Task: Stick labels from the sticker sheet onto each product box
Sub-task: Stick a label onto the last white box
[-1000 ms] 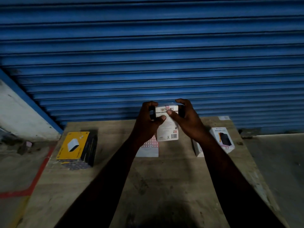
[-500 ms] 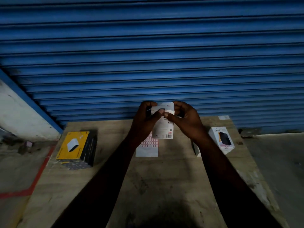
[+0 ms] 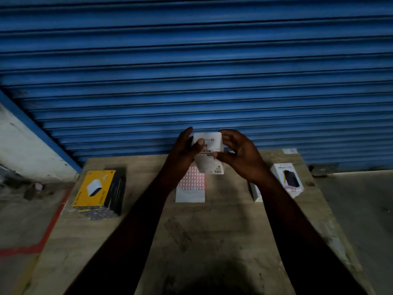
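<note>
- Box, white, is held upright above the far part of the table.
- Left hand grips its left side, thumb on the front.
- Right hand grips its right side, thumb pressing the front.
- Sheet lies flat on the table beneath.
- Yellow pack lies at left, printed carton at right.

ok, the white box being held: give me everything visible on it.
The white box is a small carton, cardboard by its look, with rounded corners. A red logo sits on its upper face, a dark band of lettering crosses the middle, and a barcode sits at the lower right. It is held off the table, over the sticker sheet. The left hand grips its left side, the right hand its right.
</note>
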{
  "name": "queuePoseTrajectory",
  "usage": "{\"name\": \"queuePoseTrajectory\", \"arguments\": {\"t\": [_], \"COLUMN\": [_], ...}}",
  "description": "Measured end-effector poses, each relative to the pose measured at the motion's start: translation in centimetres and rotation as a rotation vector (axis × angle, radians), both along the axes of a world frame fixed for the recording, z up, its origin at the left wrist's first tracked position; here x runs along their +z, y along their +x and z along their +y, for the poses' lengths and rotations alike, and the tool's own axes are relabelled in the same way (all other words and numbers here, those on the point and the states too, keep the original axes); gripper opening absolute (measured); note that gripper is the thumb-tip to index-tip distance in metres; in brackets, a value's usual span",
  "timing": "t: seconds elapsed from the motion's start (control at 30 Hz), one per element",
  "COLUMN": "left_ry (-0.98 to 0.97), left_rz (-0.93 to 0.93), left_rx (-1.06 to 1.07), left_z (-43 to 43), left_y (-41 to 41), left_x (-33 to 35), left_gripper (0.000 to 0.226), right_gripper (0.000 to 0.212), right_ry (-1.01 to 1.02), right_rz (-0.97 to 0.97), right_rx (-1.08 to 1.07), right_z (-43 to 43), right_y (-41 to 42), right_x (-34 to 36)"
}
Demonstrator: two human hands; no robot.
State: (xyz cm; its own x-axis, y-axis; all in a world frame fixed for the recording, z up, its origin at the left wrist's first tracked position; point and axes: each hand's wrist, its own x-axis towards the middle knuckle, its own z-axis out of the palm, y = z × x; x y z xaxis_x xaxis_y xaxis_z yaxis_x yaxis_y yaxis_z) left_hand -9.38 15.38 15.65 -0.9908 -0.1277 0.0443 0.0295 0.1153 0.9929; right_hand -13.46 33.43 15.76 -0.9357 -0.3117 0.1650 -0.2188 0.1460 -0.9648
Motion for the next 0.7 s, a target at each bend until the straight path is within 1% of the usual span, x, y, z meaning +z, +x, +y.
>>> {"name": "queuePoseTrajectory", "arguments": {"t": [0.03, 0.13, 0.17, 0.3, 0.4, 0.47, 0.5, 0.57, 0.63, 0.67, 0.7], "left_ry": [0.031, 0.008, 0.027, 0.099, 0.129, 0.152, 0.148, 0.099, -0.017, -0.099, -0.199], "left_rz": [-0.036, -0.047, -0.059, -0.071, -0.086, -0.089, -0.081, -0.051, -0.044, -0.05, -0.055], "left_rx": [0.013, -0.004, 0.0, -0.021, 0.01, 0.002, -0.01, -0.03, -0.063, -0.101, -0.143], "left_z": [0.1, 0.3, 0.3, 0.2, 0.3, 0.4, 0.5, 0.7, 0.8, 0.8, 0.7], "left_y": [-0.2, -0.4, -0.5, -0.4, -0.3, -0.1, 0.0, 0.1, 0.2, 0.3, 0.2], "left_x": [0.0, 0.2, 0.4, 0.6, 0.6, 0.4, 0.4, 0.3, 0.2, 0.1, -0.1], "left_gripper": [0.064, 0.038, 0.034, 0.037, 0.037, 0.037, 0.036, 0.032, 0.03, 0.036, 0.049], "right_gripper": [0.062, 0.062, 0.062, 0.063, 0.06, 0.055, 0.049, 0.037, 0.03, 0.027, 0.023], "right_ry": [-0.003, -0.021, -0.033, -0.057, -0.086, -0.117, -0.146, -0.24, -0.302, -0.3, -0.28], "right_rz": [0.02, 0.047, 0.039, 0.006, -0.017, -0.044, -0.064, -0.132, -0.197, -0.211, -0.21], "right_rx": [0.007, 0.008, 0.006, -0.018, -0.034, -0.093, -0.149, -0.258, -0.327, -0.356, -0.387], "right_z": [-0.1, -0.5, -0.6, -1.1, -1.9, -2.5, -2.8, -3.3, -3.6, -3.6, -3.6], "right_y": [0.0, -0.2, -0.2, -0.1, 0.2, 0.4, 0.5, 0.7, 0.7, 0.6, 0.5], "right_x": [-0.1, -0.4, -0.5, -0.6, -0.3, -0.2, -0.2, -0.1, -0.1, -0.2, -0.4]}}
